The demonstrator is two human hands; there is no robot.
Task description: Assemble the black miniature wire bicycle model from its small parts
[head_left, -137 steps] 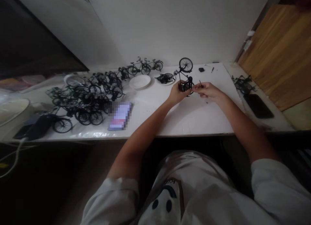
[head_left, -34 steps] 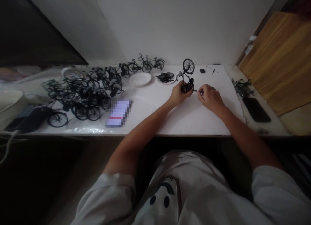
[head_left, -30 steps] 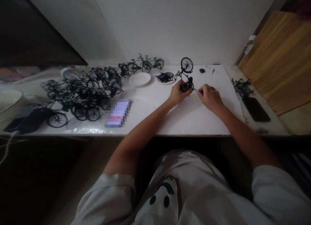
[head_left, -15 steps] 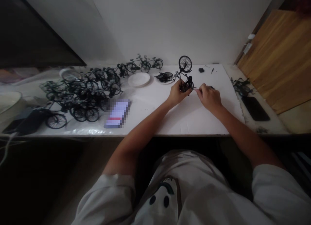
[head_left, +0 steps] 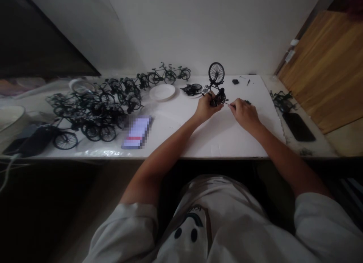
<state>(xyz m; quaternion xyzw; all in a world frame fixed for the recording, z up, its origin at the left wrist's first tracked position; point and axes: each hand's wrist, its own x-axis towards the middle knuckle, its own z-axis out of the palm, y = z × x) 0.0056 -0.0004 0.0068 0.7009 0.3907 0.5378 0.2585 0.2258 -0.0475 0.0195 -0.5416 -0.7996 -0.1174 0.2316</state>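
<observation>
Hands meet over the far middle of the white surface, working on a small black model bicycle that stands on end, one wheel raised high above the other. The left hand has its fingers curled around the lower part of the model bicycle, gripping it by the frame and bottom wheel so that it stays upright just above the surface. The right hand comes in from the right with its fingers pinched together on a thin tool, whose tip points left and reaches the lower part of the model; whether the tip truly touches cannot be told at this size. Just behind and left of the held model lies a small plate of dark parts, and left of that a white dish. Along the back edge stand two finished bicycles side by side, and further left a dense cluster of bicycles covers the surface, wheels and frames overlapping. A phone with a blurred screen lies flat near the front edge, between that cluster and the left forearm. Behind the right hand, near the wall, sit a small dark block and a short dark tool. Off the right end of the white surface, a dark phone lies beside another heap of black parts, with a wooden panel rising behind them.
</observation>
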